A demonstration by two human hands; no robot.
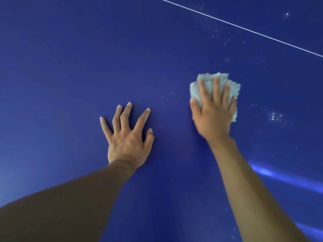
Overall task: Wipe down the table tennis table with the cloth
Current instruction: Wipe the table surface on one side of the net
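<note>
Right of centre, right grip [213,117] presses flat-fingered on the soft, light cloth [208,82], best pinned under the palm; left grip [128,138] splays on worktop [70,58].

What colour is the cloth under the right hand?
The cloth is pale grey-blue; the head view shows it best.
</note>
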